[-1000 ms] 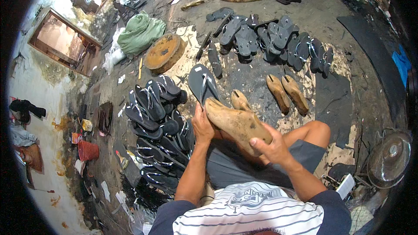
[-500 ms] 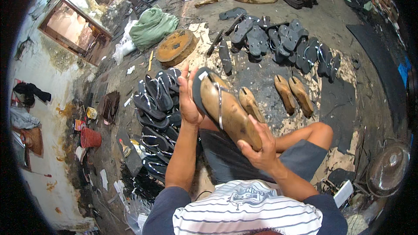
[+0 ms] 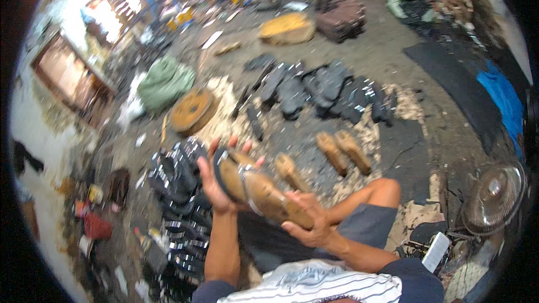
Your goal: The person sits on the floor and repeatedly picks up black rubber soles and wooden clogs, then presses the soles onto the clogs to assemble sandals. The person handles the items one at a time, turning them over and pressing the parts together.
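A wooden shoe last (image 3: 275, 199) lies tilted before my chest, fitted with a black flip-flop sole (image 3: 220, 178) and a shiny thin strap (image 3: 247, 182) across it. My right hand (image 3: 311, 221) is closed round the heel end of the last. At the toe end, my left hand (image 3: 213, 185) is against the sole with fingers outstretched and spread, some showing beyond the sandal. Motion blurs the view. Just past the held sandal, a single wooden last (image 3: 290, 171) rests on the floor, and a pair of lasts (image 3: 342, 151) lies farther right.
Finished-looking black sandals (image 3: 177, 174) are heaped at my left. Several black soles (image 3: 320, 87) lie ahead. A round wooden block (image 3: 193, 111) and green sack (image 3: 165, 84) stand ahead left, a yellowish block (image 3: 286, 28) farther off. A fan (image 3: 493, 199) stands at right.
The whole view has shifted, showing more of the room's far side. My left hand's fingers now reach farther behind the sandal's toe end. My right hand keeps hold of the heel.
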Demonstrator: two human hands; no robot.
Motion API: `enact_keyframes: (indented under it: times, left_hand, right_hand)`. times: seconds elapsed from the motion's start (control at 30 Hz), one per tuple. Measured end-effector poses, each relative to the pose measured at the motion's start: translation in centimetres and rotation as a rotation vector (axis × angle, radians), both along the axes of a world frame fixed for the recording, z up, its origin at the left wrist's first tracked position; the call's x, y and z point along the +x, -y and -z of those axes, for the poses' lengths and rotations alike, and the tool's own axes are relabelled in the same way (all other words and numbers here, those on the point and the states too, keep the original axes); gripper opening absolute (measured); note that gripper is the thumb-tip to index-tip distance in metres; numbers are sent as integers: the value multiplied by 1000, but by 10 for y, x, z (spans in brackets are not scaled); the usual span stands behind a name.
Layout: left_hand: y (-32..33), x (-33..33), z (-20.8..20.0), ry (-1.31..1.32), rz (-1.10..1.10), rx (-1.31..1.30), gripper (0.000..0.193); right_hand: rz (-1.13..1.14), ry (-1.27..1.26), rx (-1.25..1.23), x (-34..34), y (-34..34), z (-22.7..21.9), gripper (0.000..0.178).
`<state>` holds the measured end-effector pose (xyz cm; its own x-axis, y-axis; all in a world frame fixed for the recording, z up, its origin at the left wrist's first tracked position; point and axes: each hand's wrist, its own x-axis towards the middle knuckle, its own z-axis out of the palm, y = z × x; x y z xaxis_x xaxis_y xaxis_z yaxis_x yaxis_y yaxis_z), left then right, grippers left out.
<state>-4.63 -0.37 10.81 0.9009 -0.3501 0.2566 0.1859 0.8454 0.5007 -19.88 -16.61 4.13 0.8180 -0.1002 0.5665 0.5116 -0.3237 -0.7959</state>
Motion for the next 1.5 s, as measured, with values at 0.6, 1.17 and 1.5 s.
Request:
enact_keyframes:
  times: [0.6,1.17,1.5]
  left_hand:
    - [-9,-105,53,67,-259,1083,82]
    - [-43,-197,93,-315,77,1034,41]
    - [-75,-204,95,-289,97,1201,27]
  right_hand:
    - [-287,-282,278,-17,3,54,80]
    - [-502,-782,1273,30,5,71,48]
    - [-424,-777,1297,39,-11,41,39]
